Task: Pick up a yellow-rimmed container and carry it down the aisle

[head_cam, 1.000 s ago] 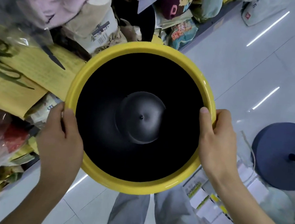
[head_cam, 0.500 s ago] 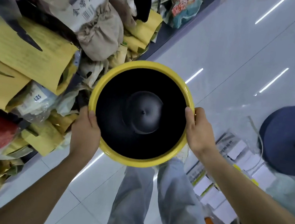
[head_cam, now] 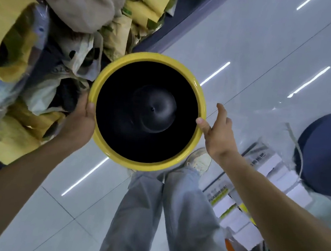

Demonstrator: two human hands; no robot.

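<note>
Below, a round bin with a glossy yellow rim and a deep black inside [head_cam: 104,149] hangs over the pale tiled floor [head_cam: 252,42], above the person's grey trouser legs [head_cam: 136,215]. The left hand [head_cam: 79,118] grasps the rim's left edge, thumb hooked over it. The right hand [head_cam: 217,131] is spread, fingers straight; only its thumb tip touches the rim's right edge. A heap of yellow and beige bags [head_cam: 77,1] lies just beside the bin.

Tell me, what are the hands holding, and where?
The yellow bucket, by its rim: left hand grips it; right hand only touches with its thumb.
</note>
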